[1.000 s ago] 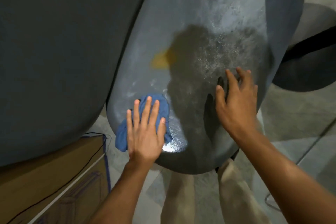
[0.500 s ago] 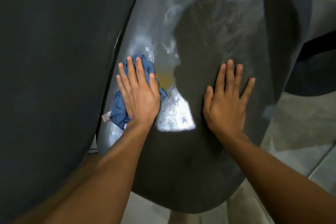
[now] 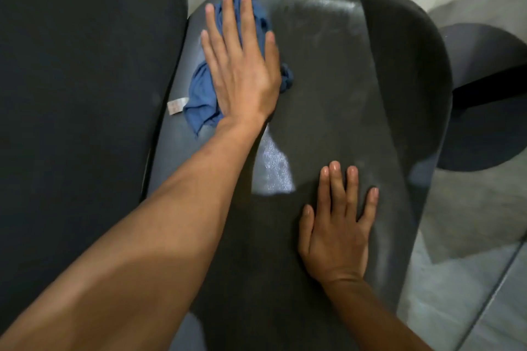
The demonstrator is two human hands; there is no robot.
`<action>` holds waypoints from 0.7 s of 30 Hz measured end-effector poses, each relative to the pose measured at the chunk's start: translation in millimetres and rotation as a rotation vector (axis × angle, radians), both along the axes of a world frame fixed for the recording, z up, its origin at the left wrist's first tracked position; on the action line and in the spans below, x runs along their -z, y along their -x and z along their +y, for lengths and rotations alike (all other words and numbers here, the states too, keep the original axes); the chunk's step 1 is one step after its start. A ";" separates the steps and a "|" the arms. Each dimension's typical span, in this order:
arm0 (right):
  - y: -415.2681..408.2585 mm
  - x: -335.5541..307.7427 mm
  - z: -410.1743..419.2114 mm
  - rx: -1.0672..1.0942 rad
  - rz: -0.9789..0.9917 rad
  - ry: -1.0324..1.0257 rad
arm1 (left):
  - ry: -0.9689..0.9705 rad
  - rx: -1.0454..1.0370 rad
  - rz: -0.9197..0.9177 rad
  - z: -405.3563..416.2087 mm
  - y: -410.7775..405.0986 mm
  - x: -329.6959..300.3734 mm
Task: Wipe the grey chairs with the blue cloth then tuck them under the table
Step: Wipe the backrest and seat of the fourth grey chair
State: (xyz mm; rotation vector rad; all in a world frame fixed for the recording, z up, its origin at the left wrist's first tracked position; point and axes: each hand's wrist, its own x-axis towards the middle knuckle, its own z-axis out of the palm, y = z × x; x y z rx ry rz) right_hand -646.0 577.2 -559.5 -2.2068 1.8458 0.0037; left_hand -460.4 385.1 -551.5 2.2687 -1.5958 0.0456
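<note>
The left hand (image 3: 242, 65) is lying flat on the cloth (image 3: 201, 94), fingers straight and a little spread, pressing it against the far left part of the chair (image 3: 328, 94). The palm is covering most of the cloth, so only its bunched blue edges are showing: a fold past the fingertips, a knot by the thumb side, and a crumpled tail trailing toward the wrist. A small white tag (image 3: 177, 106) is sticking out at the cloth's left edge; its print is too blurred to read. The right hand (image 3: 336, 228) is resting palm down on the near right part of the chair, fingers straight and holding nothing. Between the two hands a bright patch of light is falling on the grey surface, while the person's shadow is darkening most of the rest, so dust or damp streaks are hard to make out. The chair's near end is running out of the frame at the bottom. A second dark chair (image 3: 79, 94) is filling the left side, cut off by the frame. To the right, pale floor (image 3: 470, 236) is showing, partly in shadow.
</note>
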 end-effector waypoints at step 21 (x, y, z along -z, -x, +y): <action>-3.1 4.1 0.3 0.000 0.017 0.064 | -0.146 0.661 -0.022 90.3 -12.9 -4.5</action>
